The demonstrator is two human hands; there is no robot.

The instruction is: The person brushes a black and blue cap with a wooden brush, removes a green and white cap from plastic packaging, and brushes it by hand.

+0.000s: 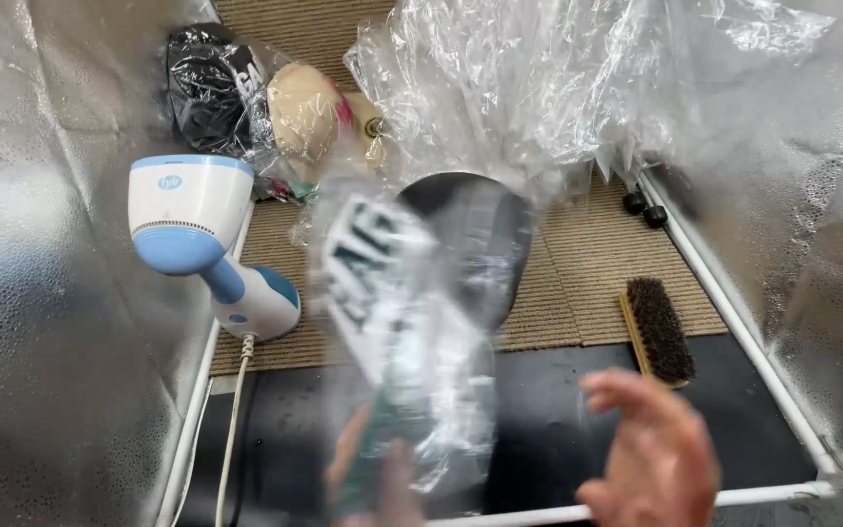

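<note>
My left hand (pixel 373 478), low in view and blurred, is closed around a clear plastic bag (pixel 407 322) with printed lettering, lifting it above the floor. My right hand (pixel 656 454) hangs open beside it, fingers spread, holding nothing. Beyond lie a wooden brush (pixel 658 330) on the mat, a blue-and-white handheld steamer (pixel 202 234) to the left, and crumpled plastic sheeting (pixel 529 78).
</note>
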